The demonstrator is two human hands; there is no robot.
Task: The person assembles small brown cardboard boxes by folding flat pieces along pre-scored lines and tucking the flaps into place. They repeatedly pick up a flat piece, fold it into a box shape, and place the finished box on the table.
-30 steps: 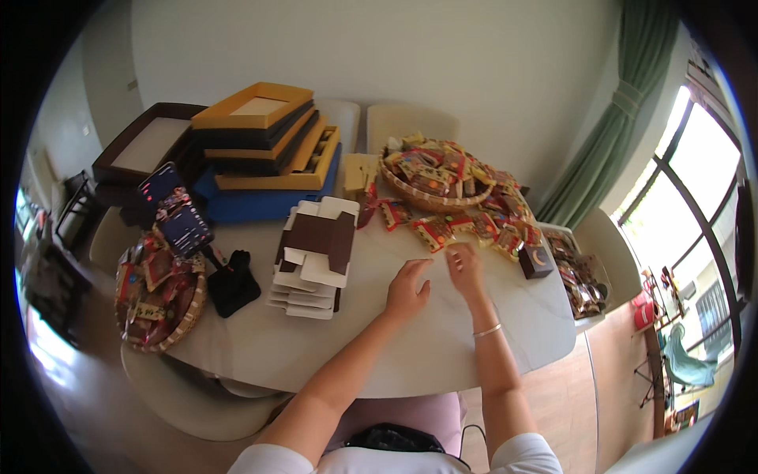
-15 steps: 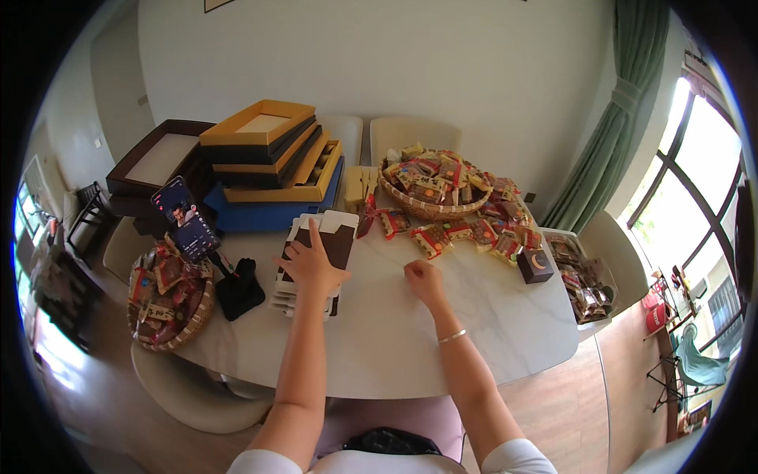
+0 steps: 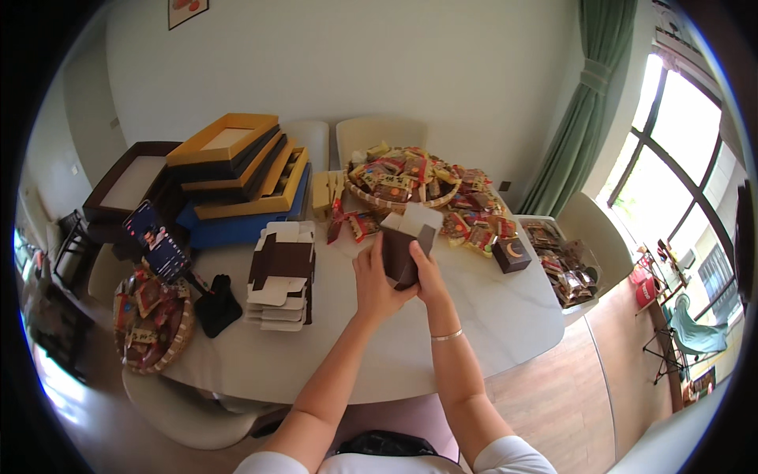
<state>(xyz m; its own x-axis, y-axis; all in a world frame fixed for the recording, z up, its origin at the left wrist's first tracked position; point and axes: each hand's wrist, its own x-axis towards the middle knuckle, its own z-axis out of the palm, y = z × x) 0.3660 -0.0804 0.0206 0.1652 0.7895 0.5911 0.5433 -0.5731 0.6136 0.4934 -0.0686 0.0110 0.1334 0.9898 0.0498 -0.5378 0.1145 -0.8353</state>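
Observation:
Above the middle of the white table, a small dark brown carton (image 3: 401, 246) is popped into shape, its pale top flaps standing up. My left hand (image 3: 376, 283) wraps its left side and my right hand (image 3: 429, 276) grips its right side, thumb against the front face. To the left lies a stack of flattened brown-and-white cartons (image 3: 278, 268). A finished-looking brown box (image 3: 512, 254) with a crescent moon on it sits at the right. Behind the carton stands a woven basket (image 3: 377, 202) heaped with wrapped snack packets (image 3: 407, 167).
Yellow and black gift boxes (image 3: 229, 150) are piled on a blue box (image 3: 237, 227) at the back left. A phone (image 3: 156, 242) on a stand, a black pouch (image 3: 217, 306) and a second basket (image 3: 175, 347) are at the left. A bin of packets (image 3: 562, 265) stands at the right.
My left hand has left the flattened stack and moved right. A carton is now opened up between both hands. My right hand has gone from a closed fist to gripping it. The view has shifted.

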